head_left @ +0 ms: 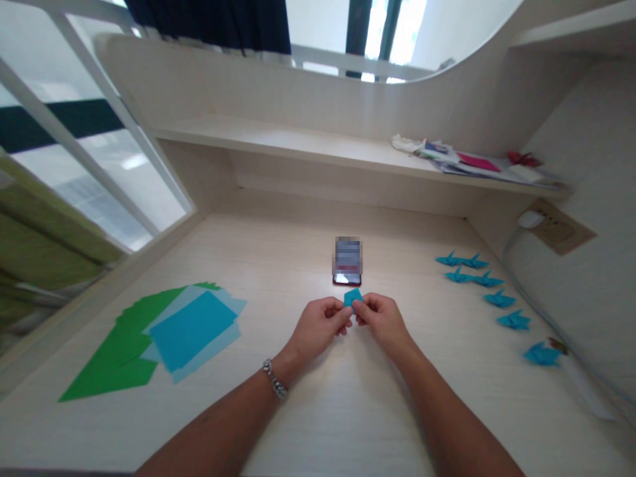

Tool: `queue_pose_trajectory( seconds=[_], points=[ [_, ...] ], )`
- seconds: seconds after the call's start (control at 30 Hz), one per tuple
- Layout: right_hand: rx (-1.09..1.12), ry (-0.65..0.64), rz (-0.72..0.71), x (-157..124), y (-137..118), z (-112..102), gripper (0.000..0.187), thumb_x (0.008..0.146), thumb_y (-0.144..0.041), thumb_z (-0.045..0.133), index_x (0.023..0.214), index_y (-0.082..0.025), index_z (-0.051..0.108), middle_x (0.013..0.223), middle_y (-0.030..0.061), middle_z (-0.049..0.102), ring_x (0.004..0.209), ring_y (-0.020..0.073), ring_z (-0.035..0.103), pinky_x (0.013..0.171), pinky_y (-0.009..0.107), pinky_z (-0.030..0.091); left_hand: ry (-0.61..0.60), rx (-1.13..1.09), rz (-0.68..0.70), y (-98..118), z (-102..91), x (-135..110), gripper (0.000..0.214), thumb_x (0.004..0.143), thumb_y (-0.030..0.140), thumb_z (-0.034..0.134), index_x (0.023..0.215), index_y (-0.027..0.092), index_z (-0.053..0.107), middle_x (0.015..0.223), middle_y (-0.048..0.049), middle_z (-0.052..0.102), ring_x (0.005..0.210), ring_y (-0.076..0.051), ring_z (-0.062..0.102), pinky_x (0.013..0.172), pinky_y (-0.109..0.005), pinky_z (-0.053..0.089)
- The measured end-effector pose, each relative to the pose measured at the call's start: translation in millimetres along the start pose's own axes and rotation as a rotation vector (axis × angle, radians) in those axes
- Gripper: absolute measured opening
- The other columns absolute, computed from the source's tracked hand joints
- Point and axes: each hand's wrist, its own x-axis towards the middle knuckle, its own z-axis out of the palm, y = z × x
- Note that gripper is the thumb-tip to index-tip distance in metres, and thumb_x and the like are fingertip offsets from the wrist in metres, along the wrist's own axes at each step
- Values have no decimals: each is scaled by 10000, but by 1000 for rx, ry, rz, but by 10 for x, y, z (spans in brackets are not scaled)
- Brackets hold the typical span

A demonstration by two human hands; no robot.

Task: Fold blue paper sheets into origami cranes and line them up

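Between my two hands, just above the desk, is a small folded piece of blue paper (352, 297). My left hand (325, 319) pinches its left side between thumb and fingers. On the other side, the thumb and fingers of my right hand (380, 315) are closed on the paper's lower right part. My fingertips cover the lower edges of the paper. Right behind it lies a phone (346, 262) with its screen blurred out. Several blue folded paper cranes (499, 299) sit in a group on the right of the desk.
At the left, blue paper sheets (193, 331) lie fanned over green sheets (114, 351). A cable (527, 288) runs along the right edge from a plug (530, 219) in the wall socket. Papers (477, 162) rest on the shelf (278, 142) at the back.
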Motion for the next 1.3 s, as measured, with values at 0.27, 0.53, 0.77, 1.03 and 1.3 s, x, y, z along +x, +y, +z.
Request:
queue_pose_trajectory(
  seconds=[0.27,0.53,0.77,1.03,1.3],
  points=[
    [70,-64,62,-37,-21,71,319,721,-471,672,684,-157,630,614,13,624,530,130,549,508,248,445,115,-48,78,-37,-69,44,226,766,346,659,708,128,644,601,-10,592,557,-119,515,541,-235,413],
    [20,-156,23,-77,49,166,303,765,-436,642,652,-157,606,584,9,607,525,116,527,544,244,428,167,-200,31,-123,-70,68,242,730,370,695,711,134,642,618,-16,607,557,-120,527,542,-243,423],
    [43,-189,20,-82,17,156,277,750,-416,661,673,-156,607,612,11,614,540,120,537,548,251,442,179,-156,66,-67,-74,52,197,741,316,690,703,133,628,594,-1,586,546,-112,506,533,-236,410],
    [129,3,-8,-1,13,36,303,720,-459,679,755,-163,629,624,21,632,579,146,586,570,272,486,152,-63,81,-2,-50,24,208,771,337,639,718,136,648,628,-17,612,572,-127,524,554,-246,420],
    [212,14,16,-33,-12,78,257,686,-388,711,796,-169,634,669,12,641,575,141,589,529,260,476,138,48,121,-19,-56,28,234,777,353,639,689,137,657,626,-14,608,594,-130,524,566,-240,417]
  ],
)
